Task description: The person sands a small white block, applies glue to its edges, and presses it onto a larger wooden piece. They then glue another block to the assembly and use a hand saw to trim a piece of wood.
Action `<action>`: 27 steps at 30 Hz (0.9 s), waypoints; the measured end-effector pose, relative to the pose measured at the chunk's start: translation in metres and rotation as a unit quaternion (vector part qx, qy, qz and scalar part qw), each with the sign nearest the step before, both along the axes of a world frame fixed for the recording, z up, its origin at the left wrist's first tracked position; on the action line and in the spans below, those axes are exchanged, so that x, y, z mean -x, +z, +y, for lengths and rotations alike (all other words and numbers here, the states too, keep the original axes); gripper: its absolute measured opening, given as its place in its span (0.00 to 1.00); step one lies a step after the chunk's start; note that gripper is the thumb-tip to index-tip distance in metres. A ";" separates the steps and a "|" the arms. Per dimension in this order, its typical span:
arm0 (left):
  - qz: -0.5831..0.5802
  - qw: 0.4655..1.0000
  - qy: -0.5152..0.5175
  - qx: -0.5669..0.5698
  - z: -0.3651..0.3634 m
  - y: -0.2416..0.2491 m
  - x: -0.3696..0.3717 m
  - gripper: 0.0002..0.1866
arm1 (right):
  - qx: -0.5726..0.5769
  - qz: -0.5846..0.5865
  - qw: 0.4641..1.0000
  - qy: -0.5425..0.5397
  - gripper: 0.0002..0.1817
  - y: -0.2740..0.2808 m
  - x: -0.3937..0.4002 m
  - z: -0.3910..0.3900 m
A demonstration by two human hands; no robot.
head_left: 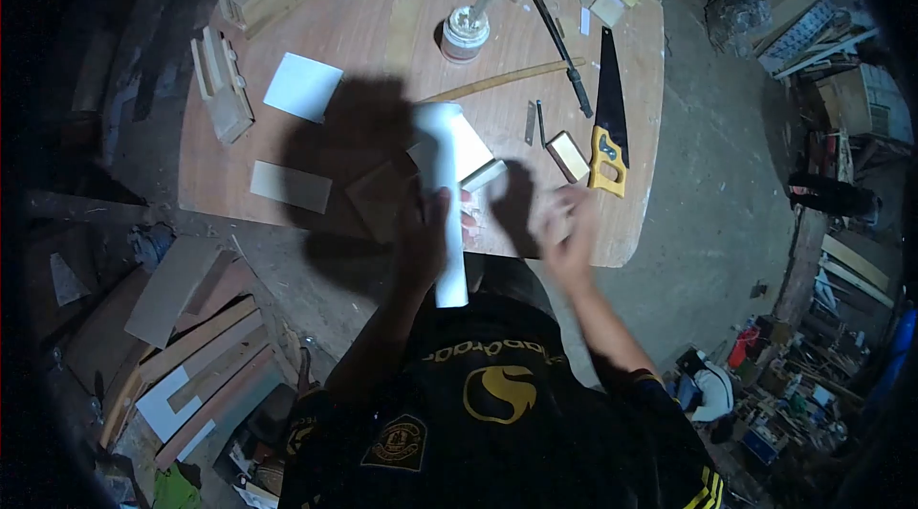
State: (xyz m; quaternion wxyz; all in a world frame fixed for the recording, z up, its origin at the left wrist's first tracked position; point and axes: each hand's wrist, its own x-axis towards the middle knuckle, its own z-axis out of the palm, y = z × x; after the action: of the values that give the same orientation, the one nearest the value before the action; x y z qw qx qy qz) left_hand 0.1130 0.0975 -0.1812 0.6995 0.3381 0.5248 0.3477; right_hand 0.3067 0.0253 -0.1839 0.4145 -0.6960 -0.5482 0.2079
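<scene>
My left hand (427, 232) is wrapped round a long white panel (446, 212), held on edge in front of my body at the table's near edge. Behind it a white board piece (471, 150) with a thick pale edge lies on the wooden table (382, 40). My right hand (570, 227), blurred by motion, is raised over the near edge, right of the panel and apart from it. Just beyond that hand lies a small wood block (568, 156). A yellow-handled saw (608, 150) rests to its right.
An open jar (465, 35) with a stick in it stands mid-table. A curved wooden strip (507, 80) and a black tool (564, 59) lie nearby. Wooden box pieces (222, 93) are at the left, white sheets (303, 86) beside them. Stacked boards (201, 346) lie on the floor.
</scene>
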 end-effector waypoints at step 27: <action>0.299 0.798 -0.388 -0.351 -0.112 -0.029 -0.245 0.30 | -0.054 -0.200 0.968 -0.144 0.16 -0.116 -0.299 -0.114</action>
State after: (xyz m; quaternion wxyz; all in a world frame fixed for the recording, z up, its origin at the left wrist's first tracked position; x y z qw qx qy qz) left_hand 0.3580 -0.0144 -0.2102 0.4179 0.8227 0.3748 0.0896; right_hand 0.6053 -0.0885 -0.3004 0.3586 -0.7715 -0.5247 -0.0275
